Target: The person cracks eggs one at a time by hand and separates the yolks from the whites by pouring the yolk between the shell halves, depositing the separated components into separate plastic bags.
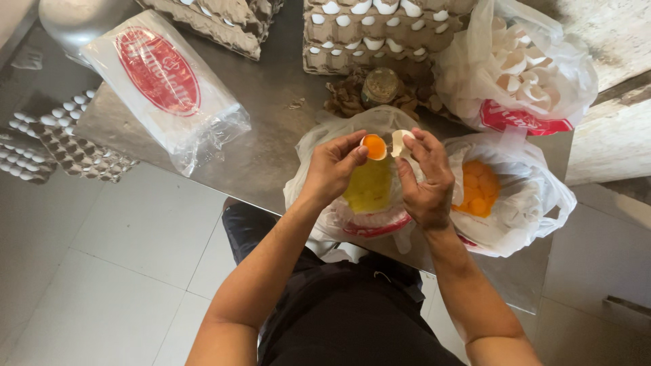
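I am looking down at a grey metal counter [271,129] standing over a pale tiled floor [122,271]. My left hand [333,166] is pinching a half eggshell [373,146] that is cradling an orange yolk, fingers closed around its rim. My right hand [426,179] is gripping the other, empty shell half [401,142] just beside it, the two halves nearly touching. Both are hovering over an open plastic bag [366,186] at the near edge of the counter, which is holding yellowish liquid. Just to the right, a second open bag [505,196] is holding a cluster of orange yolks. Farther right and back, a third bag [522,68] is bulging with broken white shells. Cardboard trays of white eggs [380,30] are sitting at the far side, with a small jar [380,87] in front of them. A sealed clear packet with a red oval [166,88] is lying to the left, and more egg trays [54,142] are stacked off the counter's left end.
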